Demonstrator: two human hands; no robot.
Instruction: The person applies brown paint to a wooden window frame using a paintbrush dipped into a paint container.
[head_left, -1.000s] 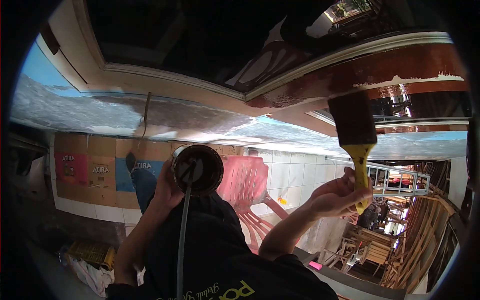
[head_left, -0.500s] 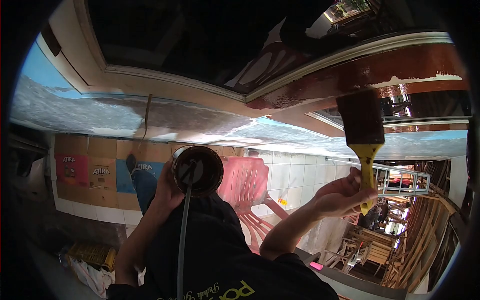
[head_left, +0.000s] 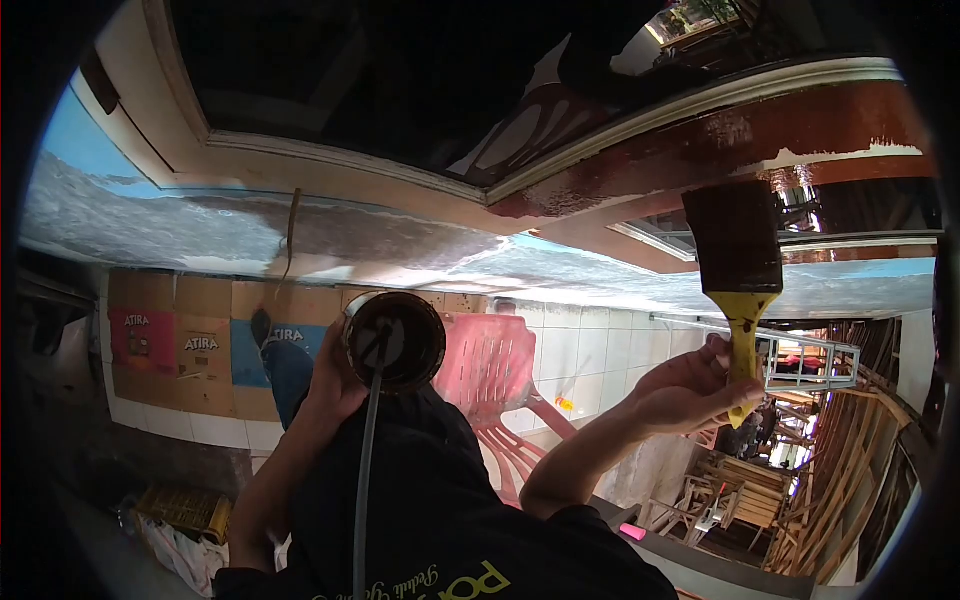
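My left hand (head_left: 335,375) is wrapped round the side of an open round paint can (head_left: 437,345) with dark stains on its rim. A thin grey cord (head_left: 366,480) overlaps the can's mouth and runs down across my black shirt. My right hand (head_left: 695,388) grips a wide paintbrush (head_left: 740,305) by its yellow, paint-spotted handle. Its dark brown bristles point upward, overlapping the lower edge of the window frame (head_left: 700,160) in this view. Glossy reddish-brown paint coats that frame, with a pale uneven strip at its right part.
A red plastic chair (head_left: 485,365) stands below the wall, near my body. Cardboard sheets (head_left: 205,300) lie on the tiled floor at left. A metal ladder (head_left: 810,360) and stacked wood strips (head_left: 850,470) are at right. Dark window glass (head_left: 330,90) is above.
My right hand and the paintbrush have shifted slightly right, with the bristles a little lower against the frame. My left hand and the can stay nearly in place.
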